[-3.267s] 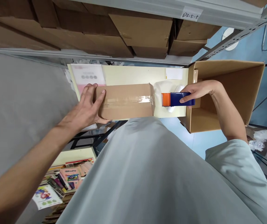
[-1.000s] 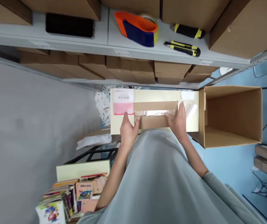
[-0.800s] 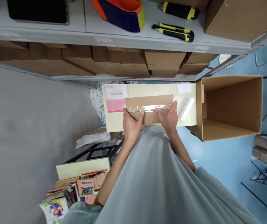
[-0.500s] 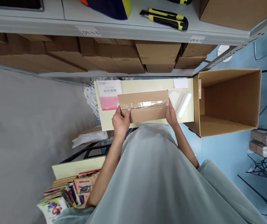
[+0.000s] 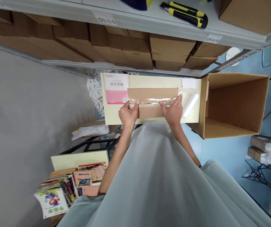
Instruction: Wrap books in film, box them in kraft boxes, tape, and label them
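Observation:
A flat brown cardboard box [image 5: 152, 93] with clear tape along its middle is in front of me, over the cream tabletop [image 5: 116, 116]. My left hand [image 5: 129, 116] grips its left end, thumb on top by the tape. At the right end my right hand [image 5: 174, 112] lies on the taped face, thumb and fingers spread apart. Left of the box lies a pink and white printed sheet or booklet [image 5: 116, 90]. A white roll [image 5: 190, 105] rests just right of my right hand, below a small white card [image 5: 189, 83].
A large open cardboard carton [image 5: 232, 105] stands at the table's right end. The grey shelf [image 5: 130, 19] above holds yellow and black utility knives [image 5: 185, 14], with several cardboard boxes [image 5: 172, 50] beneath. Books [image 5: 66, 186] are stacked at lower left. Crumpled white paper [image 5: 95, 94] lies beyond the table's left edge.
My right hand has shifted from gripping the box's right edge onto its taped top, fingers spreading. My left hand keeps its hold. The whole view has tilted slightly.

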Demonstrator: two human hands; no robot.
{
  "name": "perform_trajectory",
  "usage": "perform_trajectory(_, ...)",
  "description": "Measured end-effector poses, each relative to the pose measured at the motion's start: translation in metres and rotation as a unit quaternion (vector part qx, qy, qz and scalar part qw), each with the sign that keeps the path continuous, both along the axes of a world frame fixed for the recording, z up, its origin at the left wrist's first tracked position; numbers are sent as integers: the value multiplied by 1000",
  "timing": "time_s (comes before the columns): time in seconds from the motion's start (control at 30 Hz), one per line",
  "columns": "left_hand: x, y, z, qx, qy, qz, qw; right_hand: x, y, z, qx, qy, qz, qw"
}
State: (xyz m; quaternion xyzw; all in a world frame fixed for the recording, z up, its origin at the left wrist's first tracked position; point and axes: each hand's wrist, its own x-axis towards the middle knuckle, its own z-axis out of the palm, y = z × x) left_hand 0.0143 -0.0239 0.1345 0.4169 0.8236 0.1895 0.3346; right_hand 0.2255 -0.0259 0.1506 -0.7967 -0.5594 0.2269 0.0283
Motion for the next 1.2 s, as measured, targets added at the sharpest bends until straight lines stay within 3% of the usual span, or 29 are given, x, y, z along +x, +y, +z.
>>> perform_trajectory(0.13,-8,-3,-3,21,7,-16,1000,10,-1,-13,11,11,-4,1000)
perform_trajectory(0.27,-18,-4,-4,29,-34,-42,998,31,-3,-28,30,127,-54,990)
perform_trajectory(0.33,-24,-5,0,31,-78,-62,995,42,-5,-28,47,169,-69,982)
perform_trajectory(0.43,-31,-9,20,46,-119,-81,988,54,-10,-8,75,190,-71,976)
perform_trajectory(0.6,-39,-8,73,124,-157,-104,974,57,-24,56,132,210,-103,963)
perform_trajectory(0.7,-48,-4,80,171,-176,-145,959,55,-31,71,181,246,-93,948)
perform_trajectory(0.77,-57,-2,65,192,-164,-171,952,55,-34,57,214,274,-78,934)
perform_trajectory(0.87,-70,-8,17,188,-121,-187,956,54,-41,12,220,308,-83,922)
perform_trajectory(1.03,-83,-37,-69,66,-142,-139,978,42,-63,-65,92,388,-130,908)
perform_trajectory(1.1,-88,-49,-93,-6,-149,-122,981,37,-72,-81,24,401,-146,904)
perform_trajectory(1.2,-100,-53,-117,-67,-186,-105,975,38,-73,-94,-62,373,-167,911)
